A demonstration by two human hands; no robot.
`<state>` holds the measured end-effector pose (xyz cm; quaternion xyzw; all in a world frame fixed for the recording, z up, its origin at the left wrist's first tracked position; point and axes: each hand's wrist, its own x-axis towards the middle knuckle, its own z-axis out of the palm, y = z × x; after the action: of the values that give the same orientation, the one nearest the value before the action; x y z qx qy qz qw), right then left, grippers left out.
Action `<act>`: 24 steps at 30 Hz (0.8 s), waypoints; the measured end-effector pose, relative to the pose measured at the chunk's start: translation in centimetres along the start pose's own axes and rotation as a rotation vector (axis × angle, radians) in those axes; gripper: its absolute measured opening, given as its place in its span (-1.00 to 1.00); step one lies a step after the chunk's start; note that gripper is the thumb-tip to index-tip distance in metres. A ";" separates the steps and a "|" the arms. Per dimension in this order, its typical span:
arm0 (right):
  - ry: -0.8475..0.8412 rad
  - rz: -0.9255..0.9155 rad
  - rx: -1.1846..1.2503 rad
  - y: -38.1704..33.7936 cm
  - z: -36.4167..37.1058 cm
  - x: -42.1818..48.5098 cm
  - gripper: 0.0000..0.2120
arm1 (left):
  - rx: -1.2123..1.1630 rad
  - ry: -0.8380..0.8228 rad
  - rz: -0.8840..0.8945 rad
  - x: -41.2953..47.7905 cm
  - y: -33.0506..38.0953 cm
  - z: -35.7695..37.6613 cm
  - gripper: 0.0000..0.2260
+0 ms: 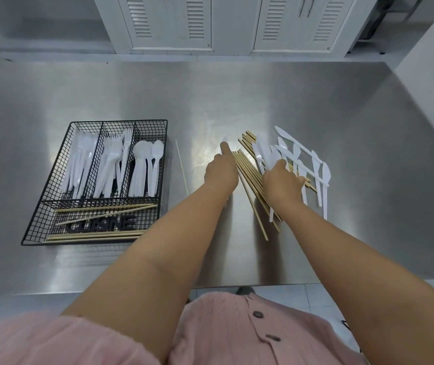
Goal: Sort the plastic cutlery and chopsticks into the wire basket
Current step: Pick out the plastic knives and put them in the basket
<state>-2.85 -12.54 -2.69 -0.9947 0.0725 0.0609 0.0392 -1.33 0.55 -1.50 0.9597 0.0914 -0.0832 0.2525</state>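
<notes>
The black wire basket [165,154] stands at the left of the steel table. Its three back compartments hold white knives [78,164], forks [113,164] and spoons [146,164]; the long front one holds chopsticks [99,208]. A loose heap of wooden chopsticks [248,177] and white plastic cutlery [316,167] lies at the centre right. My left hand [221,175] lies beside the heap, forefinger stretched along a white plastic piece whose tip shows past the fingertip. My right hand [283,184] is on the heap, fingers curled round several white pieces.
One thin pale stick [181,167] lies alone on the steel table [342,114] between basket and hands. White louvred cabinet doors [168,22] stand beyond the far edge. The near table edge runs just in front of my pink shirt [223,335].
</notes>
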 end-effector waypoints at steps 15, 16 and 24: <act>-0.159 -0.236 0.509 -1.9 -1.9 -1.7 -0.75 | -1.116 -0.203 -0.359 0.2 2.2 -0.6 -0.67; -0.162 -0.272 0.483 -2.0 -1.8 -1.8 -0.73 | -1.116 -0.170 -0.361 0.1 2.1 -0.7 -0.76; -0.106 -0.330 0.571 -2.3 -1.7 -2.3 -0.64 | -1.150 0.018 -0.407 0.3 1.3 -1.3 -0.83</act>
<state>-4.62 -10.12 -0.58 -0.9374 -0.0778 0.0826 0.3292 -0.56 0.16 0.18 0.6335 0.3056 -0.0590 0.7084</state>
